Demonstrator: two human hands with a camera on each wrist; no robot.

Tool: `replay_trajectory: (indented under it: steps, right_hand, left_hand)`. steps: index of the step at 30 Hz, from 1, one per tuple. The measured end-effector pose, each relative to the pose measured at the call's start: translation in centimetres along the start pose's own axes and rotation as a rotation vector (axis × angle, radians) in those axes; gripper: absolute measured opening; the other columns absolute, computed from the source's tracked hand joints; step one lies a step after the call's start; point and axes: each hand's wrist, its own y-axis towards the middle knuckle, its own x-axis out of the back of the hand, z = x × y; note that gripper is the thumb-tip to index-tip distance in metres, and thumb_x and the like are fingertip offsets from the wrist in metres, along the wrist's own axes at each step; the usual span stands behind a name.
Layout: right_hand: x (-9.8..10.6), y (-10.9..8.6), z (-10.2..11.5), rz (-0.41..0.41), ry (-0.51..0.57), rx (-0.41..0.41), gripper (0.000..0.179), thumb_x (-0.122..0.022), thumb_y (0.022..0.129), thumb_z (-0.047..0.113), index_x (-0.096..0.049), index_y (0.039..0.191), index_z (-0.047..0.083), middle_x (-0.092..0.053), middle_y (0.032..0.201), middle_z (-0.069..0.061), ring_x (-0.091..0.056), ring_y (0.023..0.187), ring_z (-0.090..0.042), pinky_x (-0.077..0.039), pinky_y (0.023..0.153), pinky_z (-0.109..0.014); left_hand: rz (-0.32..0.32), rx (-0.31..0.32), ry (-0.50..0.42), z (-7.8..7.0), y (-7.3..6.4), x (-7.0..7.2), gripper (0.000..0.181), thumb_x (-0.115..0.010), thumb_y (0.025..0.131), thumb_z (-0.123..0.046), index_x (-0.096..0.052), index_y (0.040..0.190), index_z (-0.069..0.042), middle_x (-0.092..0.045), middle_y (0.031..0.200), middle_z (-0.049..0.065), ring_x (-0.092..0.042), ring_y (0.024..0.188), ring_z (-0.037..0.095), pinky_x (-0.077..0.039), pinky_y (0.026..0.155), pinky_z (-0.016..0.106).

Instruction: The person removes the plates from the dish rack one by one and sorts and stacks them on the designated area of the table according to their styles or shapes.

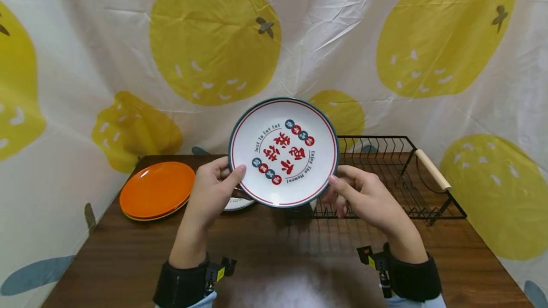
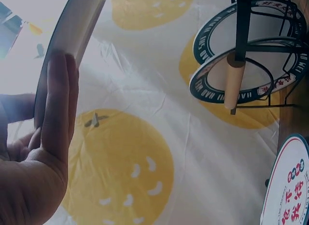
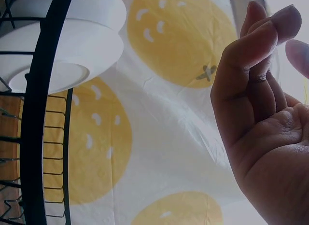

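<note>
A round white plate with a dark rim, a thin red ring and red printed characters is held up facing the head camera. My left hand grips its left edge, thumb over the face and fingers behind. At the lower right edge, my right hand pinches the rim between thumb and bent index finger. Its other fingers, slightly blurred, hang below. From the left wrist, the plate appears nearly edge-on beside the fingers. The right wrist view shows the right hand with bent fingers; the pinched rim is outside that frame.
A black wire dish rack with a wooden handle stands behind to the right. Dark-rimmed dishes sit in it. An orange plate tops a stack at left. Another printed plate lies on the brown table.
</note>
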Motion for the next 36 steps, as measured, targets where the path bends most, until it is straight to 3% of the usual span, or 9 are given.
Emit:
replay_trajectory:
  steps: [4, 8, 12, 15, 18, 21, 25, 30, 36]
  right_hand:
    - [0.3, -0.1, -0.1, -0.006, -0.031, 0.005, 0.042, -0.051, 0.114, 0.029, -0.055, 0.147, 0.003, -0.078, 0.100, -0.016, -0.070, 0.065, -0.023, -0.062, 0.066, -0.037]
    - [0.2, 0.1, -0.2, -0.014, -0.061, -0.020, 0.042, -0.054, 0.113, 0.032, -0.057, 0.146, 0.006, -0.077, 0.106, -0.018, -0.070, 0.066, -0.023, -0.060, 0.065, -0.036]
    - [-0.1, 0.5, -0.5, -0.035, -0.095, -0.053, 0.043, -0.057, 0.112, 0.035, -0.058, 0.145, 0.008, -0.076, 0.111, -0.016, -0.069, 0.066, -0.022, -0.060, 0.063, -0.037]
    - [-0.3, 0.8, -0.8, -0.046, -0.112, -0.068, 0.043, -0.058, 0.111, 0.034, -0.059, 0.144, 0.008, -0.076, 0.116, -0.016, -0.068, 0.066, -0.020, -0.059, 0.063, -0.037]
    - [-0.4, 1.1, -1.2, -0.052, -0.130, -0.077, 0.043, -0.059, 0.111, 0.034, -0.059, 0.144, 0.007, -0.076, 0.121, -0.016, -0.068, 0.066, -0.018, -0.058, 0.061, -0.034]
    - [-0.5, 1.3, -1.5, -0.055, -0.147, -0.078, 0.043, -0.059, 0.111, 0.034, -0.060, 0.144, 0.007, -0.076, 0.123, -0.015, -0.068, 0.066, -0.017, -0.056, 0.060, -0.032]
    - [-0.6, 1.4, -1.9, -0.061, -0.152, -0.092, 0.042, -0.058, 0.111, 0.035, -0.061, 0.143, 0.008, -0.076, 0.125, -0.015, -0.069, 0.067, -0.020, -0.056, 0.062, -0.032]
    - [-0.6, 1.4, -2.2, -0.068, -0.158, -0.113, 0.040, -0.058, 0.111, 0.034, -0.063, 0.141, 0.009, -0.077, 0.124, -0.013, -0.070, 0.068, -0.022, -0.055, 0.061, -0.031]
    - [-0.7, 1.4, -2.1, -0.059, -0.191, -0.129, 0.042, -0.060, 0.110, 0.039, -0.064, 0.140, 0.011, -0.073, 0.078, -0.007, -0.068, 0.067, -0.028, -0.051, 0.059, -0.030]
  left_hand:
    - [-0.121, 0.012, -0.067, 0.3, 0.4, 0.9, 0.035, -0.062, 0.108, -0.015, -0.064, 0.137, 0.005, -0.078, 0.112, 0.027, -0.080, 0.076, 0.014, -0.068, 0.070, 0.032]
    - [-0.238, 0.049, -0.100, 1.0, 0.8, 2.3, 0.038, -0.063, 0.108, -0.016, -0.063, 0.139, 0.006, -0.080, 0.109, 0.018, -0.081, 0.078, 0.011, -0.067, 0.073, 0.032]
    - [-0.293, 0.084, -0.137, 2.1, 1.3, 3.9, 0.041, -0.062, 0.108, -0.016, -0.061, 0.140, 0.009, -0.081, 0.098, 0.004, -0.080, 0.076, 0.010, -0.067, 0.072, 0.030]
    - [-0.320, 0.119, -0.148, 3.2, 1.7, 4.8, 0.041, -0.060, 0.109, -0.016, -0.060, 0.139, 0.012, -0.079, 0.103, 0.010, -0.079, 0.076, 0.008, -0.067, 0.072, 0.030]
    - [-0.338, 0.202, -0.144, 4.6, 2.2, 5.3, 0.043, -0.058, 0.109, -0.016, -0.059, 0.140, 0.014, -0.071, 0.119, 0.023, -0.078, 0.077, 0.008, -0.067, 0.073, 0.029]
    - [-0.334, 0.318, -0.161, 6.4, 2.8, 5.6, 0.044, -0.055, 0.110, -0.016, -0.056, 0.143, 0.014, -0.068, 0.122, 0.024, -0.078, 0.075, 0.008, -0.067, 0.075, 0.028]
    - [-0.315, 0.447, -0.213, 8.8, 3.4, 5.8, 0.045, -0.052, 0.110, -0.012, -0.051, 0.144, 0.018, -0.074, 0.101, 0.015, -0.078, 0.070, 0.010, -0.067, 0.074, 0.026]
    - [-0.298, 0.530, -0.222, 11.1, 3.5, 5.6, 0.045, -0.049, 0.109, -0.006, -0.047, 0.142, 0.023, -0.074, 0.082, 0.008, -0.078, 0.066, 0.013, -0.067, 0.070, 0.027]
    - [-0.288, 0.590, -0.176, 12.6, 3.5, 5.3, 0.043, -0.051, 0.107, -0.004, -0.048, 0.142, 0.022, -0.073, 0.093, 0.014, -0.078, 0.070, 0.016, -0.067, 0.072, 0.030]
